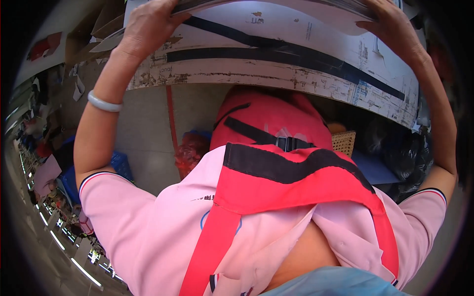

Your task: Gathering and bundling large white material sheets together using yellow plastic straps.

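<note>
My left hand [149, 27] is at the top left, its fingers closed around the near left part of a thin, flat stack of sheets [200, 5]. The thumb lies along the lower side of the edge. At the top right, my right hand [390, 23] grips the other end of the same stack, thumb pointing inward. Most of the stack is cut off by the upper rim, so its material cannot be made out. Beneath it lies a worn white tabletop [296, 79] crossed by black tape strips [256, 54].
Cardboard pieces [106, 22] stand left of the table. Below its front edge are a red plastic bag [191, 150], a blue crate [120, 165], a woven yellow basket [344, 143] and dark plastic bags [407, 158]. My red apron [276, 123] is close to the table edge.
</note>
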A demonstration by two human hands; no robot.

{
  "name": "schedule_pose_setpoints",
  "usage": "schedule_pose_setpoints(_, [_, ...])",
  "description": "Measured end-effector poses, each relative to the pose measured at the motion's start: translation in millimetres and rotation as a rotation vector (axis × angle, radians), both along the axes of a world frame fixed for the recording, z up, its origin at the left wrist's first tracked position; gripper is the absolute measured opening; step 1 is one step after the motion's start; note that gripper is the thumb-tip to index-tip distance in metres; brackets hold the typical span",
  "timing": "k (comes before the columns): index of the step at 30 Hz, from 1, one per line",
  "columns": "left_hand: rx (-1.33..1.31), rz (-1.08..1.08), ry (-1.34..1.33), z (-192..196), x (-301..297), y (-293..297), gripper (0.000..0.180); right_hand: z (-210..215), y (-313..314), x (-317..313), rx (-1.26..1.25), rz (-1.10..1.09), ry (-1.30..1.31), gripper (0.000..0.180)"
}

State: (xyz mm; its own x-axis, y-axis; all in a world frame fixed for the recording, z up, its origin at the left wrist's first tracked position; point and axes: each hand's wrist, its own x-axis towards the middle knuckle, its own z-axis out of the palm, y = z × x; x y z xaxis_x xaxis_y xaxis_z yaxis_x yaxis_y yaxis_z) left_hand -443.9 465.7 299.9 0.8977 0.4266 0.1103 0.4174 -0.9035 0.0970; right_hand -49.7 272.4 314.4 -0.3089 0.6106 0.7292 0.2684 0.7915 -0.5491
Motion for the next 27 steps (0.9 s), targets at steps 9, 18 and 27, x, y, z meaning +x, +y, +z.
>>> schedule_pose_setpoints(9, [-0.077, 0.092, -0.027, -198.5, -51.4, -125.5, 0.061, -147.5, -120.5, -99.7, -0.472, -0.585, -1.138, 0.020])
schedule_pose_setpoints(18, [-0.774, 0.146, -0.175, -166.3, 14.2, -143.1, 0.058, -184.4, -167.7, -150.6, -1.064, -0.732, -0.645, 0.032])
schedule_pose_setpoints(27, [-2.463, 0.540, -0.614, -199.5, 191.0, -204.5, 0.065, -160.5, -203.3, -148.5, -1.094, -0.608, -0.392, 0.023])
